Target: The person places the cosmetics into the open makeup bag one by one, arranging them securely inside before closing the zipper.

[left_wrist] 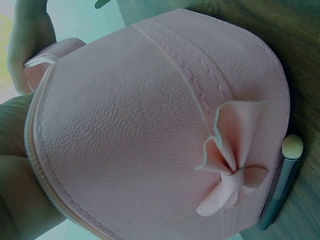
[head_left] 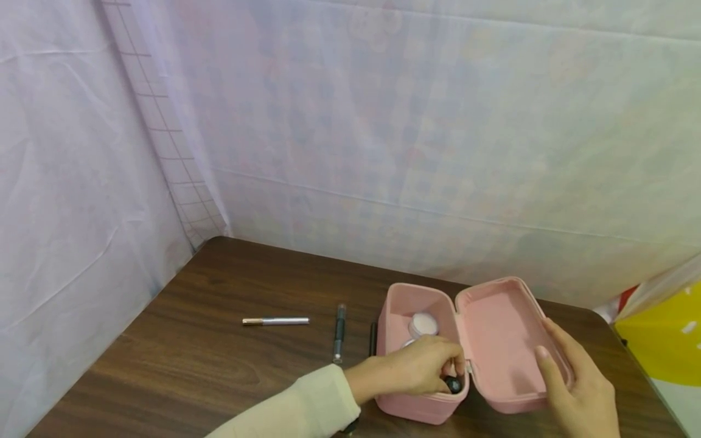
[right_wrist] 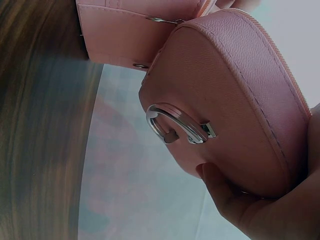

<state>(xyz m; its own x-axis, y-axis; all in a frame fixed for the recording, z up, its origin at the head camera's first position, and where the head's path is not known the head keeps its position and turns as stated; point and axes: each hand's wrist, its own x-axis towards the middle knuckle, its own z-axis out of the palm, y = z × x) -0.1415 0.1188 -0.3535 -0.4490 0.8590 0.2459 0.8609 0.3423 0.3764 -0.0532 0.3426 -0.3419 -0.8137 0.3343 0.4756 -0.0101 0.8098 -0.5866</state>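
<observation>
A pink zip-up cosmetic case stands on the table with its lid folded open to the right. My left hand reaches over the rim into the case, its curled fingers at a small black round-ended item by the right wall; its other end is hidden. Inside sits a white round jar, with a second pale one partly under the hand. My right hand grips the lid's outer edge, thumb inside. The right wrist view shows a metal handle on the lid's top. A pink bow decorates the case's side.
Left of the case lie a silver pen-like stick and a dark tube with a clear cap. A sponge-tipped applicator lies close against the case. Pale curtains hang behind the wooden table.
</observation>
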